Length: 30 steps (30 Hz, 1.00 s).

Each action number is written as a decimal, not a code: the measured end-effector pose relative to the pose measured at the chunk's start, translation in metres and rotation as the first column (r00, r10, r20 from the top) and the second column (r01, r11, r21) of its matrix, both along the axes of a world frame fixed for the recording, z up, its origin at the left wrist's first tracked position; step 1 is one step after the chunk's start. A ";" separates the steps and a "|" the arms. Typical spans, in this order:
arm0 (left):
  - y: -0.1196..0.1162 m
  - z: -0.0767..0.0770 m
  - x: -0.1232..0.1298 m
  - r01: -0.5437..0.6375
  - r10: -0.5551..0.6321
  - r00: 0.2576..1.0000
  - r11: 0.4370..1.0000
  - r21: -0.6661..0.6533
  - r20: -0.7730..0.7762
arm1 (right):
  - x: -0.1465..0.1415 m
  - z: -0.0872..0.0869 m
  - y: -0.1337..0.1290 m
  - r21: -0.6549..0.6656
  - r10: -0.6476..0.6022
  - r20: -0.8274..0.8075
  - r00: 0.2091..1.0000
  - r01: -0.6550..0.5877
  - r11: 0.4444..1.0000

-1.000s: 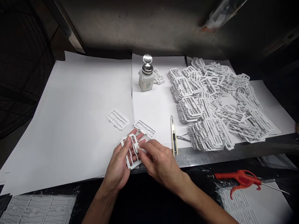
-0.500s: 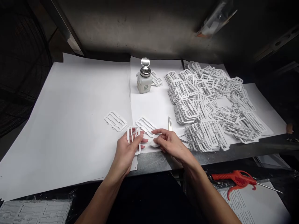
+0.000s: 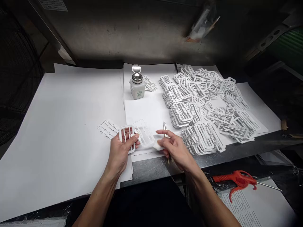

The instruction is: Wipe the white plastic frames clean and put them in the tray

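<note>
My left hand (image 3: 121, 149) is closed on a white plastic frame (image 3: 121, 135), held upright over the paper's near edge. Beside its fingertips is a second white frame (image 3: 145, 134), blurred; whether the hand holds this one too is unclear. Pinched in my right hand (image 3: 174, 145) is a piece of white wipe (image 3: 158, 145), just right of the second frame. Another frame (image 3: 107, 128) lies on the paper left of my left hand. Tweezers (image 3: 165, 126) lie partly behind my right hand.
A bottle with a raised metal lid (image 3: 137, 88) stands further back, with a few frames (image 3: 150, 83) beside it. Piles of white frames (image 3: 199, 135) cover the right side. Below the metal table edge (image 3: 151, 170), a red air gun (image 3: 236, 181) lies at the lower right.
The view has shifted, moving the scene slightly left. The second frame, formerly between my hands, now appears blurred and turned beside my left fingertips. My right hand is farther from my left.
</note>
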<state>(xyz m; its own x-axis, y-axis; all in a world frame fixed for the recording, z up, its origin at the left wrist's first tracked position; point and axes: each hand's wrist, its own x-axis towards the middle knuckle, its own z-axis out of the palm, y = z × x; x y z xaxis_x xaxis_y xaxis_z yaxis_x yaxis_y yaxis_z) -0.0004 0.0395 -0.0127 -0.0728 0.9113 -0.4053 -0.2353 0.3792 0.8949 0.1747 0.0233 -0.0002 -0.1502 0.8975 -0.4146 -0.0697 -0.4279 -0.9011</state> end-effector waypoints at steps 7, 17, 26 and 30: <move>-0.020 0.007 0.003 -0.074 0.091 0.963 0.994 -0.079 0.252 | -0.033 0.014 -0.024 0.144 0.218 0.252 0.943 -0.259 0.955; -0.032 0.011 -0.014 0.088 0.092 0.746 0.968 -0.234 0.659 | -0.035 0.033 -0.035 0.191 0.449 0.466 0.762 -0.582 0.790; -0.034 0.009 -0.015 0.184 0.061 0.674 0.951 -0.247 0.736 | -0.042 0.032 -0.039 0.237 0.530 0.433 0.729 -0.659 0.713; -0.037 0.009 -0.017 0.202 0.059 0.664 0.946 -0.255 0.746 | -0.039 0.030 -0.039 0.207 0.505 0.366 0.782 -0.598 0.775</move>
